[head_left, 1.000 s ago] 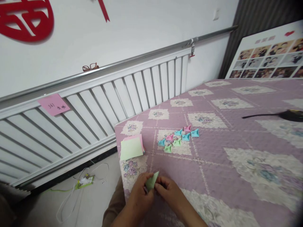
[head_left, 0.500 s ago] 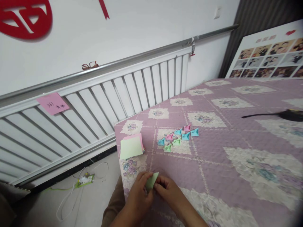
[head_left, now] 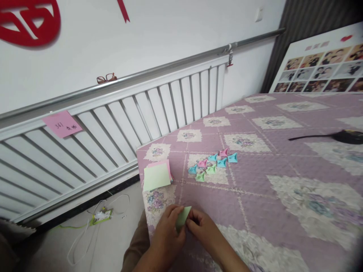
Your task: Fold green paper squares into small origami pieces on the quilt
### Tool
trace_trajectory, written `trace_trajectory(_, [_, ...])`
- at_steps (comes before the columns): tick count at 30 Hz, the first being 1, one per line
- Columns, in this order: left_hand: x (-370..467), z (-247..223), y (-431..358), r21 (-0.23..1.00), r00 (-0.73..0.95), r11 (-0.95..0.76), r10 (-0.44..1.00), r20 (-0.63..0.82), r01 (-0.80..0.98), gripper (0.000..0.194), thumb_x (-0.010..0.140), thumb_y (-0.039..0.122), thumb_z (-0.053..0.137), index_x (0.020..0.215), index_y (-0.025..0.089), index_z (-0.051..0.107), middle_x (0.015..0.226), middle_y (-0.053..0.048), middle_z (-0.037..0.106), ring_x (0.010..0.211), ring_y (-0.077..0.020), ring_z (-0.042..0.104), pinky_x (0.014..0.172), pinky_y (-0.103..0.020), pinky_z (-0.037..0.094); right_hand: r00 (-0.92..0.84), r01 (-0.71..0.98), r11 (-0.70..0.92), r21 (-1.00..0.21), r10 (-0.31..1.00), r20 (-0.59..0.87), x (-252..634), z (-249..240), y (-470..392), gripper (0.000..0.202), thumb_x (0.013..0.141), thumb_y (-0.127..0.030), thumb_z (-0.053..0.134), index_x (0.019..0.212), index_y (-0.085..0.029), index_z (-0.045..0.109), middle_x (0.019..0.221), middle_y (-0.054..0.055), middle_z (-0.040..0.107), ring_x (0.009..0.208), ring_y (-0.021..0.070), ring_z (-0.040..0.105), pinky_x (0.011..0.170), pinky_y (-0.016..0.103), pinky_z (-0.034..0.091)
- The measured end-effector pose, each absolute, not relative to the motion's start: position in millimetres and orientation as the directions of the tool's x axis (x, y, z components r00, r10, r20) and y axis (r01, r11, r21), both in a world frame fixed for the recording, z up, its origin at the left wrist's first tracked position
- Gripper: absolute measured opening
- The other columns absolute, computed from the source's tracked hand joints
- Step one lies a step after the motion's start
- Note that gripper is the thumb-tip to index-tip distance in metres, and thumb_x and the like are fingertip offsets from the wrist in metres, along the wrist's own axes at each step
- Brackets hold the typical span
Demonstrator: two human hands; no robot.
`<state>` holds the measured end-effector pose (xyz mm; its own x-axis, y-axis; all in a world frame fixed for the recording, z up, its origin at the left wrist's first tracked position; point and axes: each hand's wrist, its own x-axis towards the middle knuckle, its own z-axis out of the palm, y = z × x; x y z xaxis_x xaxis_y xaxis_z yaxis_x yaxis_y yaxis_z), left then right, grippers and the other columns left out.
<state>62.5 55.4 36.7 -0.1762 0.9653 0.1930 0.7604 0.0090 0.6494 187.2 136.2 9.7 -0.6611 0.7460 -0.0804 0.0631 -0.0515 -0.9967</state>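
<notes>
Fingers of my left hand (head_left: 169, 231) pinch green folded paper (head_left: 183, 218); my right fingertips (head_left: 189, 221) meet its edge. Origami boats (head_left: 211, 169) sit beyond it.

Green paper (head_left: 183, 218) in my grip; beyond it, small folded papers (head_left: 211, 168) in pink, blue and green. Left of these, a paper stack (head_left: 156, 176), pale green over pink. Beneath them, a mauve cloth (head_left: 210, 196) patterned with cream floral patches.

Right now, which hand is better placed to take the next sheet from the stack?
Probably the left hand: it is nearer the stack, though it grips the green paper; the right hand sits farther off.
</notes>
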Motion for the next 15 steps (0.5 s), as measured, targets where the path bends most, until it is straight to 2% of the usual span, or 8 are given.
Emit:
trace_trajectory(9, [62.7,39.2,57.7,0.534,-0.228,0.139,0.968,0.104,0.834,0.052,0.070,0.011,0.052,0.121,0.022,0.056,0.123,-0.010,0.057,0.113,-0.0283,0.051,0.099,-0.042,0.039,-0.620,0.127,0.068,-0.990,0.784,-0.026,185.6,14.2,133.0,0.008,0.066,-0.017,0.045,0.064,-0.019,0.053,0.063,-0.003,0.053,0.064,0.0140,0.048,0.060,0.024,0.036])
trace_trajectory(15, [65.9,42.2,60.1,0.544,-0.242,0.141,0.963,0.119,0.827,0.051,0.069,0.008,0.051,0.116,0.025,0.059,0.120,-0.007,0.059,0.110,-0.0279,0.052,0.098,-0.041,0.038,-0.596,0.192,0.121,-0.974,0.803,-0.018,185.2,14.9,130.5,0.011,0.069,-0.018,0.046,0.069,-0.019,0.058,0.067,-0.001,0.060,0.068,0.0157,0.053,0.063,0.025,0.038])
